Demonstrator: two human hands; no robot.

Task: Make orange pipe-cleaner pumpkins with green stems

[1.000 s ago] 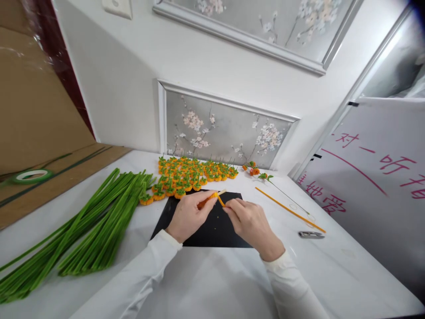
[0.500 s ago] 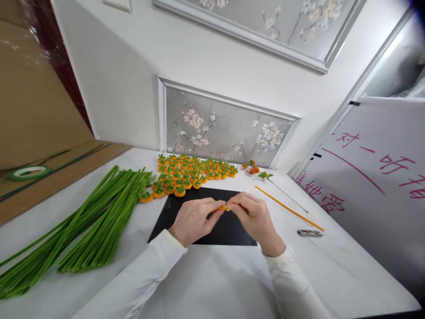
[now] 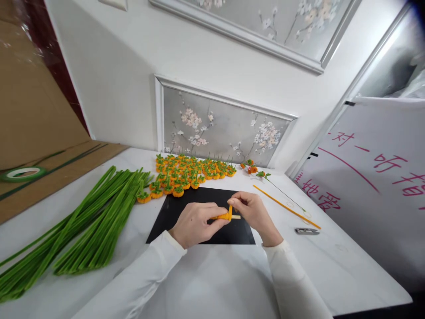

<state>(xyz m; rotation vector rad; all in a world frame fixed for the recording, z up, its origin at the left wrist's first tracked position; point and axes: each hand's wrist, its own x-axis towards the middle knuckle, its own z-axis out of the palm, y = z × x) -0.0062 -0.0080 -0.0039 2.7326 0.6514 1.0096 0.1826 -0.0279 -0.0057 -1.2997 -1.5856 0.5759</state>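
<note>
Above a black mat (image 3: 199,195), my left hand (image 3: 197,225) is closed around a thin pale stick (image 3: 236,217) wrapped in orange pipe cleaner (image 3: 226,216). The stick's bare tip sticks out to the right; its other end is hidden in my fingers. My right hand (image 3: 254,215) pinches the upper end of the pipe cleaner, which stands up from the stick. Behind the mat are several small orange pumpkin-like pieces with green tops (image 3: 178,191).
Green pipe cleaners (image 3: 96,226) lie bundled at left. On the right are a straight orange pipe cleaner (image 3: 287,207), small snips (image 3: 307,231) and a wire-stemmed flower spray (image 3: 262,174). Green tape (image 3: 23,173) rests on cardboard at far left. A wall stands behind the table.
My hands have moved slightly apart. The pale stick and the upright end of the orange pipe cleaner now show between them; before, only a bit of orange showed at the fingertips.
</note>
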